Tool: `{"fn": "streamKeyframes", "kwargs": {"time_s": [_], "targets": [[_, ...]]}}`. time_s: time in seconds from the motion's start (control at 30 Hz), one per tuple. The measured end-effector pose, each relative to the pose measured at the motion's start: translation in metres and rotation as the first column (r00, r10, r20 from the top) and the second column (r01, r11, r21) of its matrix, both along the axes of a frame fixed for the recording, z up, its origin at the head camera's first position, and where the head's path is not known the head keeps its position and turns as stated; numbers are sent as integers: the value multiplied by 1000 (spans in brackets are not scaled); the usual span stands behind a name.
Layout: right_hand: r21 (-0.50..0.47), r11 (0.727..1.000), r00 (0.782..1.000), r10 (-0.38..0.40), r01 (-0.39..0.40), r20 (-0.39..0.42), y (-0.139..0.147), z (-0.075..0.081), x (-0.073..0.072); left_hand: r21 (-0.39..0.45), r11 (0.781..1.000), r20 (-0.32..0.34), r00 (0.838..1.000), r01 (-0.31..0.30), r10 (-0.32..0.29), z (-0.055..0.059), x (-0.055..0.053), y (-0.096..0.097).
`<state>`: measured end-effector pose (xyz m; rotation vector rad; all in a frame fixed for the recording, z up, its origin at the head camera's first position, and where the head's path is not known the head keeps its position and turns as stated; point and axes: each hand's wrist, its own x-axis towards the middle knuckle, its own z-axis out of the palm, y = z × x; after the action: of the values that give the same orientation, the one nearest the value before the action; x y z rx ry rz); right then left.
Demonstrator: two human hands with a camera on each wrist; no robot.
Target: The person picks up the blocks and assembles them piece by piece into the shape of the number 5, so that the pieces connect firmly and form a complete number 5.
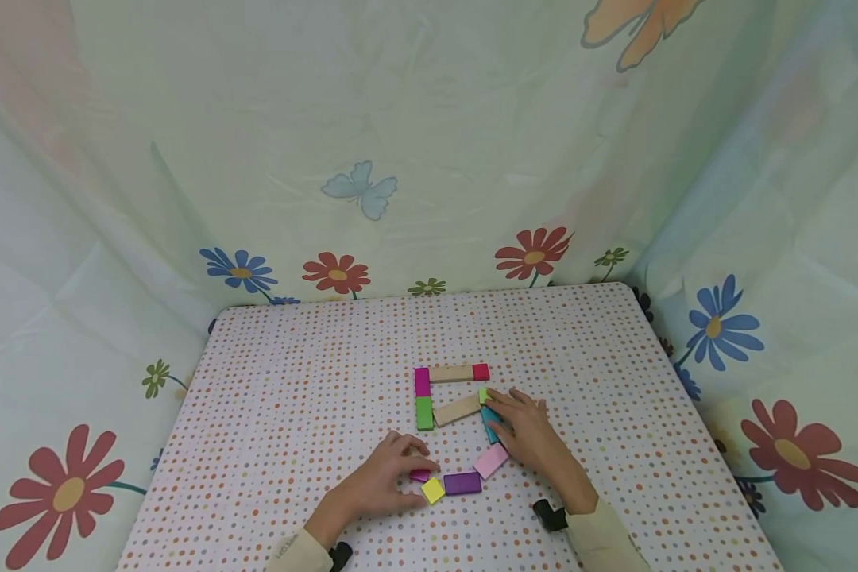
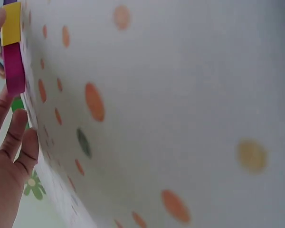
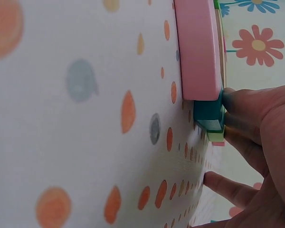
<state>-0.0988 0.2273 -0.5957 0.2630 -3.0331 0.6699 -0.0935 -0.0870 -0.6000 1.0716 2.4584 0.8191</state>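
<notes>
My left hand (image 1: 382, 481) curls around a small magenta block (image 2: 14, 69), with the thumb at the yellow block (image 1: 433, 490) and a finger at the magenta block's far end. The fingers hide much of the magenta block in the head view. My right hand (image 1: 529, 429) lies low over the teal block (image 1: 490, 425), fingers extended. Its thumb touches the teal block, and a fingertip rests at the light green block (image 1: 483, 396). Just nearer, a pink block (image 1: 491, 461) meets the teal one, with a purple block (image 1: 462, 483) between pink and yellow.
Farther back, a green block (image 1: 425, 414) and another magenta block (image 1: 422, 382) stand in line. Two plain wooden blocks, a slanted one (image 1: 457, 410) and a rear one (image 1: 451, 373), extend rightward. A red block (image 1: 481, 372) ends the rear row. Flowered curtains surround the dotted table (image 1: 293, 381).
</notes>
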Motion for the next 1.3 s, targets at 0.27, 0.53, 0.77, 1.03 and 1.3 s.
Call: {"fn": "streamKeyframes", "kwargs": {"time_s": [0.27,0.53,0.77,1.03,1.3], "targets": [[-2,1000,1000,0,0,3,0,1,0,-41,999,-73,997,0,-3,-4,0,5],[-8,1000,1000,2,-2,7,-1,2,1,-26,1000,-80,997,10,-12,-3,0,4],[-4,1000,1000,11,-11,5,-1,4,2,-16,1000,-92,996,15,-16,-3,-1,3],[-22,1000,1000,22,-22,3,0,3,1,-42,999,-69,998,3,-6,-3,0,2],[62,998,1000,-2,2,6,-1,5,1,-21,997,-19,997,-79,79,7,2,-4]]}}
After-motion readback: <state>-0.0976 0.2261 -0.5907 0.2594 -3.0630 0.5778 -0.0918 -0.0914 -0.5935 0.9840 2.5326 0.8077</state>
